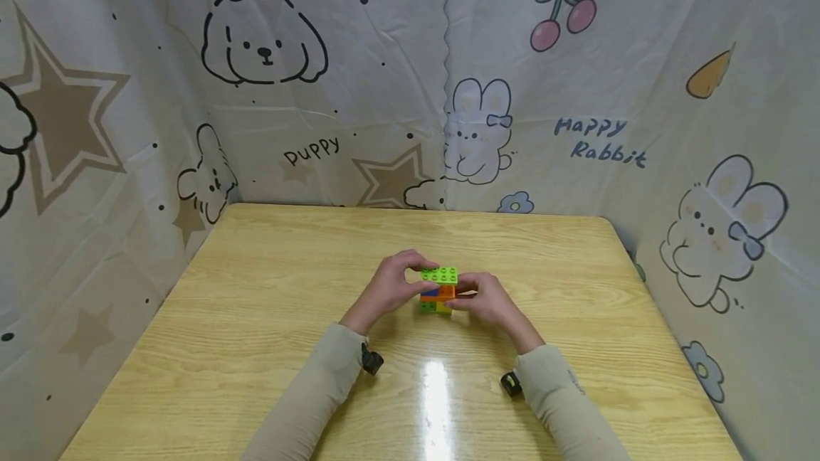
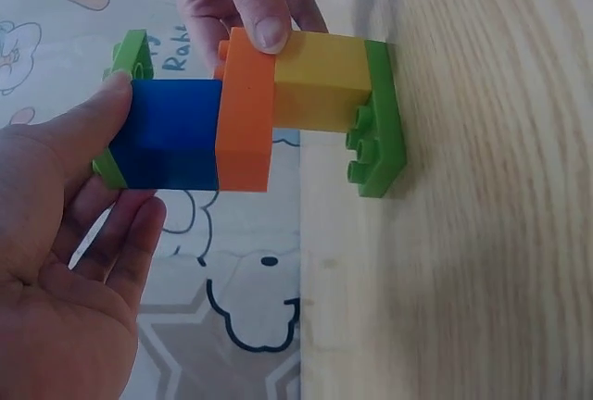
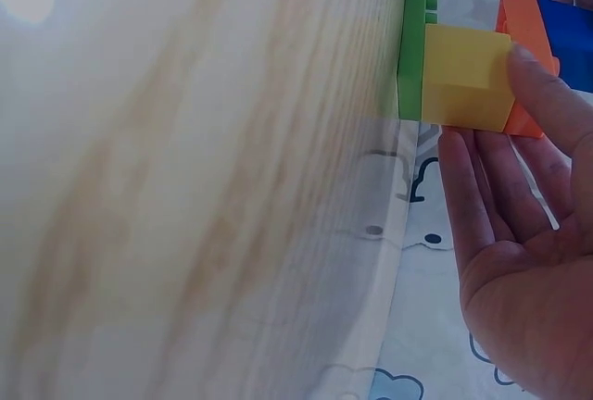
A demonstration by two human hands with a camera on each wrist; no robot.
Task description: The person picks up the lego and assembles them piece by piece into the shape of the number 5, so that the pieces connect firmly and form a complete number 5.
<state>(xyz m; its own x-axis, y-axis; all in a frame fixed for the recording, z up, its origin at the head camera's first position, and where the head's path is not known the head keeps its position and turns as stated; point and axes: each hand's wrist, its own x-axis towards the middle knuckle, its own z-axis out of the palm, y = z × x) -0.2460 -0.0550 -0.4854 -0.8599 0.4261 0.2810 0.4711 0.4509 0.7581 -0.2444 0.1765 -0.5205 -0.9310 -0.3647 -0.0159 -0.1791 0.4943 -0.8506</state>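
Note:
A small tower of toy building bricks stands on the table, mid-view in the head view. From the bottom it has a green brick (image 2: 387,131), a yellow brick (image 3: 466,76), a flat orange brick (image 2: 246,131), a blue brick (image 2: 174,136) and a flat green brick (image 1: 440,275) on top. The yellow and blue bricks sit at opposite ends, giving a stepped shape. My left hand (image 1: 389,283) pinches the top green brick, its thumb along the seam with the blue one. From the other side, my right hand (image 1: 492,300) holds the orange brick, thumb overlapping the yellow brick's edge.
The wooden table (image 1: 288,255) spreads around the tower. Behind it and along both sides hangs a pale printed cloth (image 1: 384,91) with cartoon animals and stars. Each sleeve carries a small black wrist device, one at the left cuff (image 1: 349,347).

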